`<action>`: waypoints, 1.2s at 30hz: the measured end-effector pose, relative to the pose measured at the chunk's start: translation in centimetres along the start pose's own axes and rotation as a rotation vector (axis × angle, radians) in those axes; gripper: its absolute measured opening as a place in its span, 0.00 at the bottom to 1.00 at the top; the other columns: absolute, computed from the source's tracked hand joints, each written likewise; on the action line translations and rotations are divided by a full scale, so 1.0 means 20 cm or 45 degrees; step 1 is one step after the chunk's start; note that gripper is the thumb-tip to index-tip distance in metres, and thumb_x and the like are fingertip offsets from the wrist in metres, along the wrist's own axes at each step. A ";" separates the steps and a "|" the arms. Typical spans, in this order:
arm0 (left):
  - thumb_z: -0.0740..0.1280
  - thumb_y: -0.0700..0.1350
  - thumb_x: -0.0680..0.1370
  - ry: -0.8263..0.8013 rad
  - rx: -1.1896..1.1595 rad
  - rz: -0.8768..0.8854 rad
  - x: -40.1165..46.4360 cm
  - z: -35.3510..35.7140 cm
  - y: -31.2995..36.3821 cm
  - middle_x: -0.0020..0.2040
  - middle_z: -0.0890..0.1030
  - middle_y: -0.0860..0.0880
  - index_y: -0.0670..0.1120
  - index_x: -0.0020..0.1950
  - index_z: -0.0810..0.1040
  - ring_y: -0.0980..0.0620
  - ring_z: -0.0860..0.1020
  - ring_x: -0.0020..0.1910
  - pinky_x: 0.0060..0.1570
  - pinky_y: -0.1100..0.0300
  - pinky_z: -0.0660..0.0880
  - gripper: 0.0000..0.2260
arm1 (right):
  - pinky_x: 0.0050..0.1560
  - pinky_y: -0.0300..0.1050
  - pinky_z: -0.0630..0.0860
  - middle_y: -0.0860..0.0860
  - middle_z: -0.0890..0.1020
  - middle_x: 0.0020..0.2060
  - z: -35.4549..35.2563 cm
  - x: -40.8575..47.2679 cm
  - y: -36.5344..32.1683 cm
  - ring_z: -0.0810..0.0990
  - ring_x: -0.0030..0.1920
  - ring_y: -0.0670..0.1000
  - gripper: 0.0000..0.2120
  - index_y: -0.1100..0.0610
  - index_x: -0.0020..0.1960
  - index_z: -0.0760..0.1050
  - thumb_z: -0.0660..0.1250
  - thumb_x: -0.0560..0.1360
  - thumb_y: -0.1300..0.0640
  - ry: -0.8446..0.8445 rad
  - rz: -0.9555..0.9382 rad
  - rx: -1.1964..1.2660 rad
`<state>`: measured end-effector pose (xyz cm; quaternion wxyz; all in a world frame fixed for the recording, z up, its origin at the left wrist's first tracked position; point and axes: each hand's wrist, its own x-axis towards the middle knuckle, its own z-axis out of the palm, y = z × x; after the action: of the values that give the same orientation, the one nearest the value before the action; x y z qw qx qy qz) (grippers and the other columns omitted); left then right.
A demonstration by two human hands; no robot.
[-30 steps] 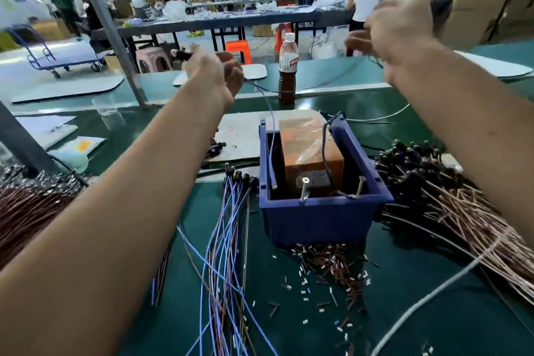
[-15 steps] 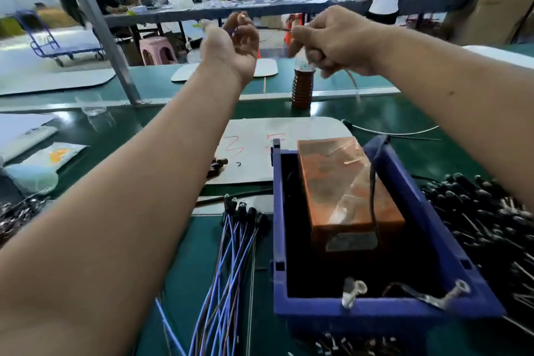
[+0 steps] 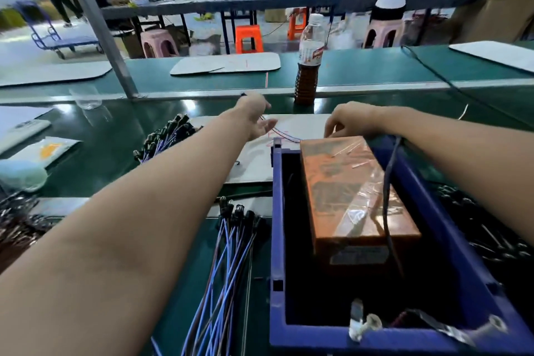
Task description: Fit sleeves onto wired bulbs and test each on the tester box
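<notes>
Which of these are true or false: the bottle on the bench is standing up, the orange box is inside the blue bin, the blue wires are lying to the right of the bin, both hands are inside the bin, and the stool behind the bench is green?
1. The bottle stands upright on the bench. True.
2. The orange box sits inside the blue bin. True.
3. The blue wires lie to the right of the bin. False: they lie on its left.
4. Both hands are inside the bin. False: the left hand is beyond it over the white board; the right hand is at the box's far end.
5. The stool behind the bench is green. False: it is orange.
</notes>
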<state>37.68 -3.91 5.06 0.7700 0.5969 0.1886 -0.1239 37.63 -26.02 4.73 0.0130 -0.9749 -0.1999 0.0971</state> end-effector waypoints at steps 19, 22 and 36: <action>0.66 0.38 0.75 0.547 1.031 0.832 -0.72 -0.46 -0.21 0.46 0.84 0.49 0.48 0.49 0.79 0.48 0.80 0.45 0.47 0.56 0.76 0.07 | 0.39 0.45 0.84 0.54 0.87 0.41 -0.36 -0.49 -0.53 0.85 0.38 0.51 0.05 0.60 0.53 0.84 0.71 0.81 0.59 0.406 -0.055 0.603; 0.67 0.41 0.75 0.789 1.482 0.874 -0.82 -0.69 -0.29 0.52 0.82 0.45 0.45 0.55 0.79 0.43 0.77 0.54 0.54 0.54 0.73 0.09 | 0.42 0.40 0.80 0.48 0.86 0.40 -0.41 -0.66 -0.86 0.84 0.38 0.45 0.06 0.57 0.51 0.86 0.72 0.80 0.56 0.508 -0.273 0.383; 0.75 0.53 0.77 0.865 1.449 0.729 -1.01 -0.97 -0.44 0.47 0.85 0.41 0.46 0.42 0.82 0.39 0.81 0.52 0.54 0.50 0.75 0.11 | 0.53 0.53 0.83 0.55 0.85 0.43 0.29 -1.06 -1.68 0.84 0.48 0.59 0.07 0.57 0.47 0.83 0.71 0.75 0.53 0.118 -0.160 0.535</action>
<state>13.16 11.81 2.12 0.2407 0.9370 0.1600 0.1961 4.32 -3.58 5.08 0.2311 -0.9398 -0.2349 0.0906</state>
